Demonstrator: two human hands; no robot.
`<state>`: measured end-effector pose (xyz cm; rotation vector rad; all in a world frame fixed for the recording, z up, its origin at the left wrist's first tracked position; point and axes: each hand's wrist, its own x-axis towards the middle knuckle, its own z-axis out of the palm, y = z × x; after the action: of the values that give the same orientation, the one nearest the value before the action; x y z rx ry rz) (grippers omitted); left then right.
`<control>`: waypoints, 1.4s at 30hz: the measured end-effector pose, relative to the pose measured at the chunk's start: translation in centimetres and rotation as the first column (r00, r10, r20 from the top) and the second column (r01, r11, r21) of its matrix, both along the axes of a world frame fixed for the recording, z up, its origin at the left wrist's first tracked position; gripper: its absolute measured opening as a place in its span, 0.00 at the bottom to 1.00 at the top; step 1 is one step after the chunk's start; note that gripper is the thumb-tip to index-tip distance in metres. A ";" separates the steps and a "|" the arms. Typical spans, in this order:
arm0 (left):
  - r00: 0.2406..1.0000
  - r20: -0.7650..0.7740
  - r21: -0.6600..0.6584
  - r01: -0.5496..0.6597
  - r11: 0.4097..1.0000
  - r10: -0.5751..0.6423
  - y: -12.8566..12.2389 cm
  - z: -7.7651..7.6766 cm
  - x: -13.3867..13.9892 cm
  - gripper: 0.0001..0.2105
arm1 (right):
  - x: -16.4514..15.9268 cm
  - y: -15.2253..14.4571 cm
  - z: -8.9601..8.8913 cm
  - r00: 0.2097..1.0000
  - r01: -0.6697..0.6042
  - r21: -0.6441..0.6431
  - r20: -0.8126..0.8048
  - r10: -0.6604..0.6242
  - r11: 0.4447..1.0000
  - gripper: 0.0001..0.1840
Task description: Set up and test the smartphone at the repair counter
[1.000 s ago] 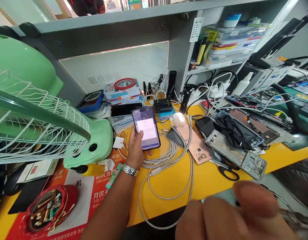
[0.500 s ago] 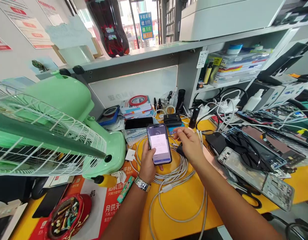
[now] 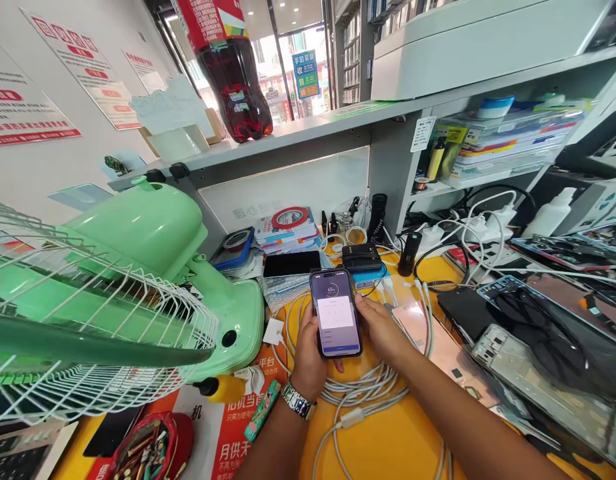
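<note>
A smartphone [image 3: 337, 313] with a lit screen is held upright, tilted back, over the yellow table. A white pop-up box covers the middle of its screen, with a round gauge above. My left hand [image 3: 308, 350] is closed around the phone's lower left side, thumb along the edge, a metal watch on the wrist. Against the right edge of the phone, my right hand [image 3: 381, 327] grips its side; its fingers are partly hidden behind the phone. Below both hands lies a coiled grey cable [image 3: 363, 390].
On the left stands a green fan [image 3: 233, 300] with a wire cage. A red bowl [image 3: 181, 443] of batteries sits at front left. Opened phone parts [image 3: 528, 367] lie on the right. Behind are a black phone [image 3: 291, 264], a tape roll [image 3: 289, 218] and a cola bottle [image 3: 238, 93] on the shelf.
My right hand has come from beside the phone's upper right to its right edge and taken hold there. The screen content has changed. The whole view has shifted slightly.
</note>
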<state>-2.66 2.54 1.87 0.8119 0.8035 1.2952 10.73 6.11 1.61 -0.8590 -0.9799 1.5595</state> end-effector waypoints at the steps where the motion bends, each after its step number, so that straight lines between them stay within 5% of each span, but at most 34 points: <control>1: 1.000 -0.001 -0.003 0.003 1.000 -0.003 0.0 0.0 0.0 0.20 | -0.1 -0.1 0.2 0.999 -0.010 -0.028 -0.032 0.009 1.000 0.23; 8: 0.998 -0.058 -0.019 -0.003 1.000 0.002 -0.1 0.0 0.1 0.24 | -0.1 -0.4 1.2 0.985 -0.077 -0.122 -0.163 0.057 0.990 0.21; 23: 0.991 -0.126 -0.010 -0.043 0.999 0.041 -0.2 -0.1 0.3 0.23 | -0.1 -0.3 0.3 0.980 -0.106 -0.094 -0.178 0.088 0.990 0.19; 35: 0.996 0.087 0.000 0.021 1.000 -0.021 -0.1 0.2 0.3 0.19 | 0.2 -0.4 0.9 0.986 -0.095 -0.056 -0.143 0.086 0.994 0.21; 42: 0.997 0.075 0.018 0.029 0.999 -0.030 0.0 0.0 0.3 0.17 | 0.2 -0.2 0.4 0.989 -0.083 -0.080 -0.131 0.073 0.993 0.21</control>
<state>-2.36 2.52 1.87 0.7814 0.7187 1.3005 10.91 5.91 2.05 -0.7772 -0.8691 1.7120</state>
